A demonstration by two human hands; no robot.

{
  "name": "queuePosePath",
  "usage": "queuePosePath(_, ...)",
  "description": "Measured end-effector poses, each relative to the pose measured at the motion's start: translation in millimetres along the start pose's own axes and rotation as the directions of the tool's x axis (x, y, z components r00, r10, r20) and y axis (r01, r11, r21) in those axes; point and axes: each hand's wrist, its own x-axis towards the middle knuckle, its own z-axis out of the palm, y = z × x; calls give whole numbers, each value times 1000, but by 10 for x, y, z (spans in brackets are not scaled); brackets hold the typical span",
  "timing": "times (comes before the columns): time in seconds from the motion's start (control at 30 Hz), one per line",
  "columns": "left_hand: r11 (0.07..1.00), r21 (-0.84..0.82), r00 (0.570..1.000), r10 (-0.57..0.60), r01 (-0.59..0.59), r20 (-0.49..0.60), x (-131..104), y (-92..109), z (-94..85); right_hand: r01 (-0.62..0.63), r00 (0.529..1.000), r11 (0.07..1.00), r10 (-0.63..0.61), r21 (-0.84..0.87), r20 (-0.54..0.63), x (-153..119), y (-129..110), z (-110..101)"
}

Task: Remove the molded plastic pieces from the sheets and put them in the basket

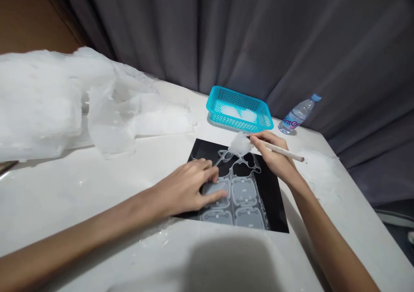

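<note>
My left hand [194, 184] lies with its fingers apart on a clear sheet [231, 197] printed with rounded grey panels. Several panels show, and the left hand covers part of one. Irregular cut-out openings with pale outlines run along the sheet's far end. Under it is a black mat [276, 205]. My right hand [270, 152] is closed around a slim pale stick-like tool [284, 150], whose dark-tipped end points right. At the right fingertips is a small, translucent white piece [240, 144] above the sheet's far end; whether the fingers pinch it, I cannot tell.
Beyond the mat stands a turquoise basket [220, 117] with white pieces inside. A water bottle [296, 116] is to its right. Piled white film [106, 106] covers the table's left side. More thin white material [318, 169] lies at right. A grey curtain [233, 33] hangs behind the table.
</note>
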Motion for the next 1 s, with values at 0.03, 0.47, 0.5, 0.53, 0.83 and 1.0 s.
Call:
queuePosePath(0.03,988,-132,997,-77,80,21,64,-38,-38,-2,999,999,0,41,55,-73,-97,-9)
queuePosePath(0.47,644,-733,975,-151,221,161,199,-367,100,105,937,992,-121,67,327,-168,-102,195)
queuePosePath(0.5,636,-741,976,-163,216,146,185,-359,115,107,923,992,-123,64,365,-163,-91,267)
queuePosePath(0.53,635,-744,977,-170,209,129,176,-354,129,107,903,992,-127,72,409,-165,-92,340)
queuePosePath(0.83,993,-109,977,29,-53,-210,63,-176,191,-234,892,931,91,280,443,-141,-151,588)
queuePosePath(1.0,677,583,710,667,-449,-227,-164,129,190,-59,997,969,70,-238,34,-102,49,652)
